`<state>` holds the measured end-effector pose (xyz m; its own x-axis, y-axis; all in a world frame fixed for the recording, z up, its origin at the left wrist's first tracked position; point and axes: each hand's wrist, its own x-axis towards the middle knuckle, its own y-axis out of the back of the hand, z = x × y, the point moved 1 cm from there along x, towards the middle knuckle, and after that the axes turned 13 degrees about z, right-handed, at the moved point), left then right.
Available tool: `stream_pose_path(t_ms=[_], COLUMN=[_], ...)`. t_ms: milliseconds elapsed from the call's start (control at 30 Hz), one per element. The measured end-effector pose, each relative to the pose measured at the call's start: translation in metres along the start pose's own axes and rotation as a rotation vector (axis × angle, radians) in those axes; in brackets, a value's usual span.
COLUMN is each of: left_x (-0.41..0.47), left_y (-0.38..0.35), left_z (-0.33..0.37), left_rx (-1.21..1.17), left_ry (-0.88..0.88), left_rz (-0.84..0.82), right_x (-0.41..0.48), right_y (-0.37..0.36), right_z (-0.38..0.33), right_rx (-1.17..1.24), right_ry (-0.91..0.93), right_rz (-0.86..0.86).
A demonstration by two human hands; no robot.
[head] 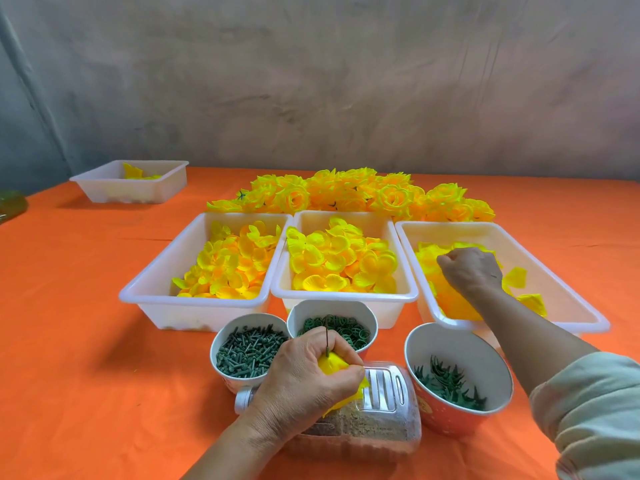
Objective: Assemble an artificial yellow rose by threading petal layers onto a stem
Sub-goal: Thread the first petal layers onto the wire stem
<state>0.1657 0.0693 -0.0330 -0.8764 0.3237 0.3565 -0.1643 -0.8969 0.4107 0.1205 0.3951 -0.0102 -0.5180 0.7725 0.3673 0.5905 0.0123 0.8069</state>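
— Now, your right hand [471,268] curls into the petals [446,296] at two o'clock; whether it holds one, I can't tell.
— Pinch one layer only. Your left hand [304,375] grips the stem [326,336] at six; keep it upright.

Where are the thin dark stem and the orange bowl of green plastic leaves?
Thin dark stem [326,332]: head view, bare upper shaft.
Orange bowl of green plastic leaves [450,348]: head view, white inner wall.
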Motion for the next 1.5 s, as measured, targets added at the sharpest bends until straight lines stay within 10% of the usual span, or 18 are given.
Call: stream_pose_path(t_ms=[300, 900, 1500], left_x=[0.0, -0.002, -0.003], left_y=[-0.001, 0.0, 0.001], left_z=[-0.002, -0.002, 0.002], left_rx=[-0.002, -0.011, -0.049], left_ry=[0.022, 0.073, 0.092], left_rz=[0.001, -0.008, -0.013], right_x=[0.004, -0.002, -0.073], right_y=[0.021, 0.026, 0.079], right_z=[0.0, 0.02, -0.042], right_rx=[0.904, 0.974, 1.279], right_ry=[-0.364, -0.527, -0.274], right_rz=[-0.032, -0.067, -0.309])
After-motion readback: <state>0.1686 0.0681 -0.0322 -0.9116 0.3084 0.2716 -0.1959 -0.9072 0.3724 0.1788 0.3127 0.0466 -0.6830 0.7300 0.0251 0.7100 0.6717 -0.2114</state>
